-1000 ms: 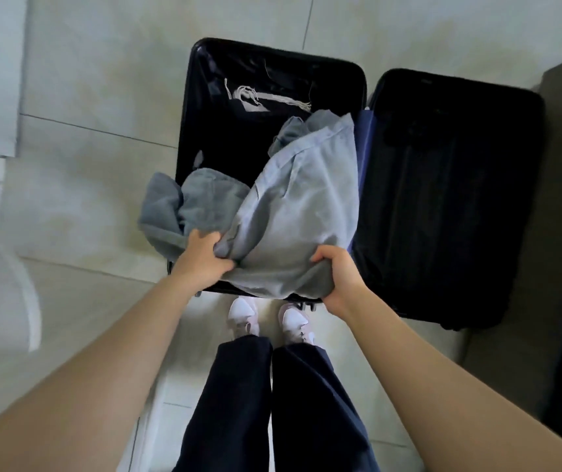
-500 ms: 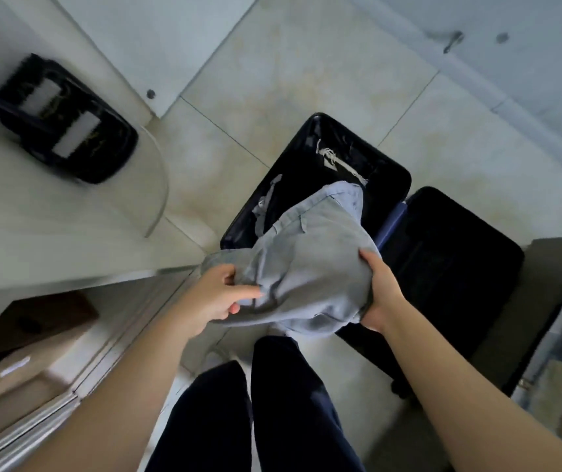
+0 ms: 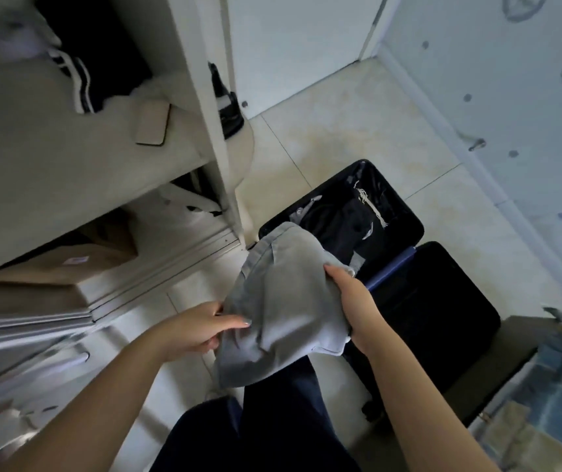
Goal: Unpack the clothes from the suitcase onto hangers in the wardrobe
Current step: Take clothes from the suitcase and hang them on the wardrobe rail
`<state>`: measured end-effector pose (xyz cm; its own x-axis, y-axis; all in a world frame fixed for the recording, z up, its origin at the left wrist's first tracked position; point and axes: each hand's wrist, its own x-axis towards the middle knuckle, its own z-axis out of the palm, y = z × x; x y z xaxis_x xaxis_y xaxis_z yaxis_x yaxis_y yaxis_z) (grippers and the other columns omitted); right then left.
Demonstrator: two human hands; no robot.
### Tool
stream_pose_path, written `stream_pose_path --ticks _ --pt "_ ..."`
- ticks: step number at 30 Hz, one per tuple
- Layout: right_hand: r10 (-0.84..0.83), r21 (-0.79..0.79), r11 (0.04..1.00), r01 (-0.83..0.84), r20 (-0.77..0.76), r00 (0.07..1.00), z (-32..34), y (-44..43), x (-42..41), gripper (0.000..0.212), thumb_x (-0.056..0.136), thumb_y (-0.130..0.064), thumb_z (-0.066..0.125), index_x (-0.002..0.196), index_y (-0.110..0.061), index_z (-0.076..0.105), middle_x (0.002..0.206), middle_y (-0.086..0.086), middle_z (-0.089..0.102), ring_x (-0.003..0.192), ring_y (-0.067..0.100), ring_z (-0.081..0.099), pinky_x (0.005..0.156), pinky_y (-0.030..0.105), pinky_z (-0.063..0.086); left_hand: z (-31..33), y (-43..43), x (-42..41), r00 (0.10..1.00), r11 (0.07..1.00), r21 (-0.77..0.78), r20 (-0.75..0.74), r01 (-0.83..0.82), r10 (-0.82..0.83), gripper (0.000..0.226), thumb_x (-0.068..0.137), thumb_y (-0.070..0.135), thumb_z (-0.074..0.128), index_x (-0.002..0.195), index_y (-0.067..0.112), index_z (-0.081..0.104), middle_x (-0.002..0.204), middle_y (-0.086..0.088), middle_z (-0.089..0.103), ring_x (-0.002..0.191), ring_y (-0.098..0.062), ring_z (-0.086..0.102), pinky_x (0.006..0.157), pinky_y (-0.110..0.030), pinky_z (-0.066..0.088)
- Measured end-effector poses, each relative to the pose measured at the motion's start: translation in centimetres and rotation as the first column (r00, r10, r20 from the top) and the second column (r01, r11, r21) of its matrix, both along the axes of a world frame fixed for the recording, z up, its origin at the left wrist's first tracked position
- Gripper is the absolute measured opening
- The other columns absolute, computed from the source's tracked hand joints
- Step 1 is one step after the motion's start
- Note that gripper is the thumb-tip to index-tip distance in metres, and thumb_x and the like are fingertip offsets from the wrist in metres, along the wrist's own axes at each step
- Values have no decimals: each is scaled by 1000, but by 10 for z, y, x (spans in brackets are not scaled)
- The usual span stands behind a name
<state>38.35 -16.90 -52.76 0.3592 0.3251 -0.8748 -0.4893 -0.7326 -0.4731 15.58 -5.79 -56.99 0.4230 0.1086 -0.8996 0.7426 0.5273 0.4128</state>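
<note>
A light grey garment (image 3: 283,301), bunched and folded, hangs in the air above my legs between both hands. My left hand (image 3: 194,328) grips its left edge, thumb on top. Its right side is held by my right hand (image 3: 351,298), fingers curled round the fabric. Behind it the black suitcase (image 3: 405,229) lies open on the tiled floor, with dark clothes and a white cord in the left half. The white wardrobe (image 3: 211,131) stands at the left, with a dark striped garment (image 3: 78,80) hanging inside. No hanger can be made out.
A beige shelf (image 3: 68,172) in the wardrobe carries a small flat case (image 3: 153,122). Cardboard boxes (image 3: 78,264) sit on the wardrobe floor behind the sliding-door rail. A black shoe brush (image 3: 226,107) lies on a rounded side shelf. A bed corner with blue bedding (image 3: 552,386) is at the right.
Both hands lifted the grey garment out of the suitcase and carried it left and toward me. My view swung up and left, bringing the wardrobe interior into sight.
</note>
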Motion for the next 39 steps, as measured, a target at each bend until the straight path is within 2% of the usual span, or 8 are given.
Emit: stream_pose_path --ticks 3,7,10,15,22,26,36,39 --pt "101 44 994 -100 -10 995 32 -12 -49 47 82 -49 62 121 -22 60 109 5 68 102 22 62 92 38 48 22 -29 -49 994 997 60 -88 -56 61 71 48 72 72 91 17 61 67 0 45 54 -13 36 48 -20 24" --pt "318 74 945 -319 32 948 79 -31 -113 36 88 -48 55 111 -22 64 99 2 71 93 17 66 78 30 48 45 -63 -109 963 971 116 -149 -208 225 86 47 94 53 100 27 64 97 7 64 88 -15 58 80 -29 44" --pt "405 122 904 -409 58 912 107 -37 -153 33 90 -47 54 108 -22 67 98 2 72 93 16 67 81 29 48 63 -84 -138 876 874 -71 -20 -481 481 92 53 83 67 127 30 58 121 3 66 114 -19 59 106 -40 40" --pt "398 116 907 -404 74 914 141 -35 -194 25 93 -37 54 106 -19 66 96 4 71 89 19 65 73 30 49 104 -115 -181 593 576 -267 18 -773 805 42 84 48 62 108 15 73 111 -11 71 103 -27 66 95 -40 48" --pt "385 140 920 -366 -146 911 167 -34 -224 25 87 -33 65 103 -14 68 93 7 75 91 23 68 76 33 53 122 -139 -212 559 543 -221 -10 -810 829 55 68 50 67 110 13 69 102 -12 73 97 -27 67 83 -37 50" --pt "407 187 911 -368 -263 875 175 -32 -224 33 85 -33 66 108 -9 68 98 10 74 92 25 69 79 36 52 122 -162 -210 494 471 -264 -22 -841 869 62 71 60 62 112 14 69 107 -13 72 105 -27 64 94 -38 47" --pt "531 250 829 -500 -73 844 177 -12 -194 17 91 -31 60 93 -16 68 84 2 74 81 17 68 71 32 50 144 -147 -210 214 241 -230 136 -943 967 42 83 30 63 119 9 65 101 -11 72 91 -25 68 83 -36 50" --pt "526 231 837 -495 -90 846 173 -15 -184 11 92 -27 58 91 -18 64 74 -1 72 71 14 67 62 30 48 152 -128 -219 294 326 -83 268 -942 917 40 89 20 60 129 12 57 117 -8 67 107 -24 63 89 -36 50"
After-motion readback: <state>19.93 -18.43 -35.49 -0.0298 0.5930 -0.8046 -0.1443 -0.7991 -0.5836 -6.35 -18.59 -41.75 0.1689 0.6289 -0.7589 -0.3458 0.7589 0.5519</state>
